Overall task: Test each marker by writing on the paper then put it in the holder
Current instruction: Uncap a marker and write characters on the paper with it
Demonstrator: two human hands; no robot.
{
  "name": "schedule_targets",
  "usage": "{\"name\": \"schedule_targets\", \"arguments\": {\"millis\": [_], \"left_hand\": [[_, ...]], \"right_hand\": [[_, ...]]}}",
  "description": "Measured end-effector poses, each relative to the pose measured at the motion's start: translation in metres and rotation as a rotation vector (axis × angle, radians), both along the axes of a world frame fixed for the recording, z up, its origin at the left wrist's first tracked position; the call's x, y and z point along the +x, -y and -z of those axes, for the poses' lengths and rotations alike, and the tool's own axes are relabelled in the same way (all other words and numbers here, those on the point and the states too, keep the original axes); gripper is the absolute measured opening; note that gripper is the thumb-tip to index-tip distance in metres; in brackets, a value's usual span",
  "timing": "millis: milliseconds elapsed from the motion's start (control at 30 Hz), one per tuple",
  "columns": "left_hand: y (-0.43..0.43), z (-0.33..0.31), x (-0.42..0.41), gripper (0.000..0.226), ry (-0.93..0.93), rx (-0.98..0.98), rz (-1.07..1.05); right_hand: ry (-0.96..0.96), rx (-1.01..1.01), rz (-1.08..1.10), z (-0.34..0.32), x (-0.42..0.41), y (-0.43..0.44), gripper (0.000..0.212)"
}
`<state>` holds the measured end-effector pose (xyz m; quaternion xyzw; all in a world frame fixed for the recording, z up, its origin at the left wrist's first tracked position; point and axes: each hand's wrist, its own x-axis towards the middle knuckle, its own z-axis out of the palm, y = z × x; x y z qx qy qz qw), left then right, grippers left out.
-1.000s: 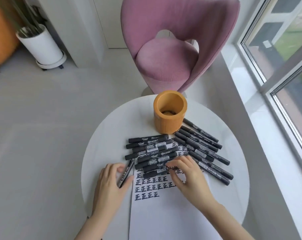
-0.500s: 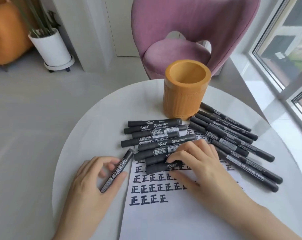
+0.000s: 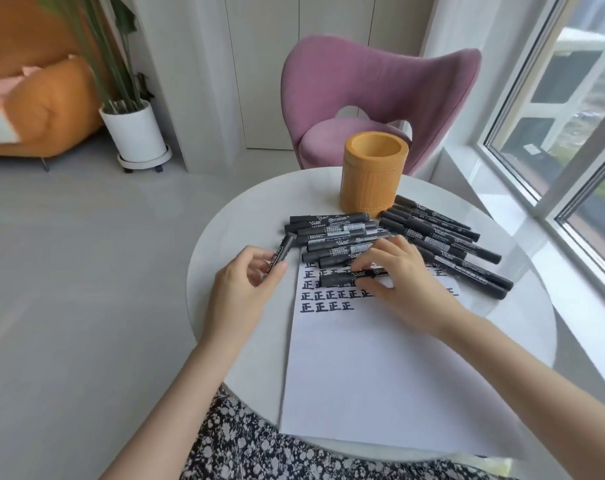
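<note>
Pulled from the pile (image 3: 332,233), one marker (image 3: 335,279) is pinched in the right hand (image 3: 401,278); left hand (image 3: 242,296) grips a spare marker (image 3: 282,251); uncapping likely next.

The orange cylindrical holder (image 3: 375,181) stands open-mouthed, reachable from above. Two heaps of black markers (image 3: 332,232) crowd the round white table (image 3: 252,216) before it; the white paper (image 3: 363,375) offers bare room nearer.
</note>
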<state>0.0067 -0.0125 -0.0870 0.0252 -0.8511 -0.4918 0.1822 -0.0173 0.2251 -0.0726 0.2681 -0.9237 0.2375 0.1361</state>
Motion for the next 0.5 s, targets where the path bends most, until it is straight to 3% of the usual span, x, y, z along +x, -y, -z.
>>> {"name": "schedule_targets", "arguments": {"millis": [200, 333, 500], "left_hand": [[0.0, -0.006, 0.005, 0.009, -0.083, 0.017, 0.156], [-0.002, -0.012, 0.009, 0.022, -0.126, 0.035, 0.231], [-0.003, -0.01, 0.009, 0.016, -0.121, 0.064, 0.325]], "right_hand": [[-0.04, 0.007, 0.082, 0.001, 0.013, 0.012, 0.016], [-0.049, -0.004, 0.186, -0.001, 0.015, 0.02, 0.019], [-0.086, -0.126, 0.287, -0.004, 0.021, 0.032, 0.019]]}}
